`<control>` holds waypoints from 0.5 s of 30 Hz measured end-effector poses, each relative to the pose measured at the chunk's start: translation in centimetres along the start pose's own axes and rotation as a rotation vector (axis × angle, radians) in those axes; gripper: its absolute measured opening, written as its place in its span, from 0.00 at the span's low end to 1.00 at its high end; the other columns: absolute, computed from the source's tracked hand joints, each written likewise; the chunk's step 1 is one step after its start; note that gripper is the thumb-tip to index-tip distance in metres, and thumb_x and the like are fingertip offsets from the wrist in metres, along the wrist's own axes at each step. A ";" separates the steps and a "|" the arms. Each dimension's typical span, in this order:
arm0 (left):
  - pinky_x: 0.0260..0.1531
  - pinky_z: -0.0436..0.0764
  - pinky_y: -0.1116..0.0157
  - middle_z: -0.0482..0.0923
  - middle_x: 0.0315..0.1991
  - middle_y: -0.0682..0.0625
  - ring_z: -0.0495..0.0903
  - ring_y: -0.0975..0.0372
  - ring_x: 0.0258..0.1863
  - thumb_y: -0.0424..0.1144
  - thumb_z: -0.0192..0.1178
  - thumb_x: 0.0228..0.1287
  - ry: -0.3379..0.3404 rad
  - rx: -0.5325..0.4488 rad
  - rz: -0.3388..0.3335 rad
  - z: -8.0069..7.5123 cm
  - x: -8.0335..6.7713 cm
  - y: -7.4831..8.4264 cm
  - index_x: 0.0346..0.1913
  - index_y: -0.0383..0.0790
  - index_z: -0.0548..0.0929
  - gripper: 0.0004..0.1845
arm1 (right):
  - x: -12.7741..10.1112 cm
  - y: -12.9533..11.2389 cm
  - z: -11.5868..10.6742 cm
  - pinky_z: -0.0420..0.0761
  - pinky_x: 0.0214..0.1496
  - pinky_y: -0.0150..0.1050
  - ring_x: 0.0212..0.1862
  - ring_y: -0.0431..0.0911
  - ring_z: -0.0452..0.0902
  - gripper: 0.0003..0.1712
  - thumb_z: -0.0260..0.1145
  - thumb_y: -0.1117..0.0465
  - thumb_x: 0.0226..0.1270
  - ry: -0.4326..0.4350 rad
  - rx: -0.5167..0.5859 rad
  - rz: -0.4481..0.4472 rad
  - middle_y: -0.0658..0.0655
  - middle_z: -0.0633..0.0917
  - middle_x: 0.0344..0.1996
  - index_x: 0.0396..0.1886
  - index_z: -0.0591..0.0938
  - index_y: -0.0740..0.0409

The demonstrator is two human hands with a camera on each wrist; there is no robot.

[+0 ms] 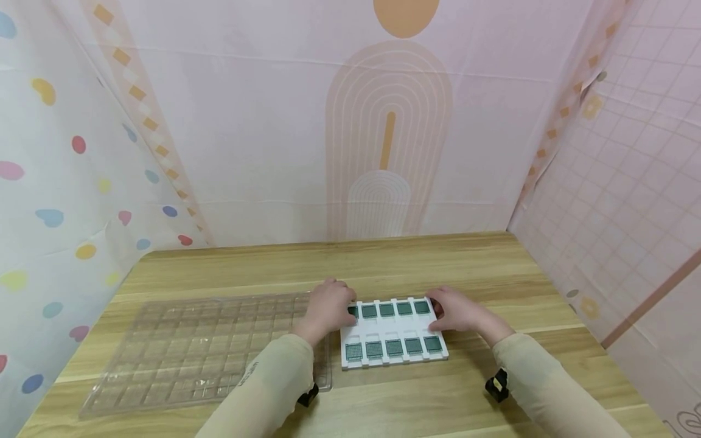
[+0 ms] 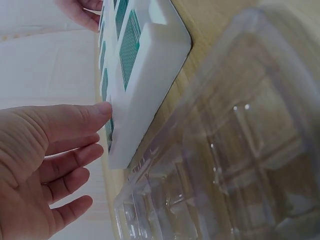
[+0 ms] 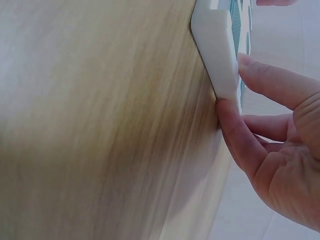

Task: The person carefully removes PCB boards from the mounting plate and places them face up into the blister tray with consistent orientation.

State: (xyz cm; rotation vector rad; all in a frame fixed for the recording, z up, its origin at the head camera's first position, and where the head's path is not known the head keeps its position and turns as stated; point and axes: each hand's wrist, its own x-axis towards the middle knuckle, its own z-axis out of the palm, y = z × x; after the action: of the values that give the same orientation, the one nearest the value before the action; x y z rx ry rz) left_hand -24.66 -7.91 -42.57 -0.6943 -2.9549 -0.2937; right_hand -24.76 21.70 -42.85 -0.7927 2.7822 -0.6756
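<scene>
A white tray [image 1: 408, 328] with two rows of small green square circuit boards [image 1: 394, 347] lies on the wooden table. At its far left corner is my left hand [image 1: 327, 309]. The left thumb [image 2: 75, 118] touches the tray's edge in the left wrist view, while the other fingers extend loosely beyond it. My right hand [image 1: 459, 313] pinches the tray's right end; in the right wrist view its thumb [image 3: 270, 80] is on the upper edge and a fingertip is at the bottom edge. The left hand partly hides one board.
A large clear plastic tray [image 1: 181, 347] with many square pockets lies left of the white one, under my left forearm. Patterned cloth [image 1: 263, 152] hangs behind the wooden table [image 1: 394, 401] and along both its sides.
</scene>
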 end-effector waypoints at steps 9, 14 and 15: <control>0.36 0.75 0.56 0.80 0.31 0.52 0.73 0.56 0.36 0.44 0.78 0.43 -0.019 0.051 -0.015 0.5 0.4 0.1 0.34 0.43 0.87 0.15 | 0.2 0.0 0.2 0.77 0.43 0.40 0.38 0.45 0.74 0.35 0.79 0.65 0.50 0.001 -0.003 0.021 0.55 0.77 0.37 0.56 0.75 0.75; 0.37 0.75 0.56 0.80 0.30 0.52 0.73 0.56 0.36 0.44 0.78 0.44 -0.024 0.057 -0.024 0.7 0.6 0.1 0.32 0.43 0.87 0.14 | 0.2 0.1 0.2 0.78 0.43 0.40 0.39 0.45 0.75 0.36 0.79 0.65 0.50 -0.001 -0.002 0.023 0.56 0.77 0.37 0.57 0.74 0.76; 0.37 0.75 0.56 0.80 0.29 0.53 0.73 0.57 0.35 0.44 0.78 0.44 -0.024 0.055 -0.026 0.8 0.6 0.1 0.32 0.44 0.87 0.13 | 0.2 0.1 0.2 0.78 0.43 0.40 0.39 0.45 0.75 0.36 0.79 0.65 0.50 0.000 -0.002 0.023 0.56 0.77 0.37 0.57 0.74 0.76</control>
State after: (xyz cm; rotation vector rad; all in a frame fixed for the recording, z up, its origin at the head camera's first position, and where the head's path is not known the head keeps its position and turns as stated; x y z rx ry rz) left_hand -25.19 -7.42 -43.22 -0.6581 -2.9844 -0.2060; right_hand -24.93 21.55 -43.10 -0.7597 2.7876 -0.6687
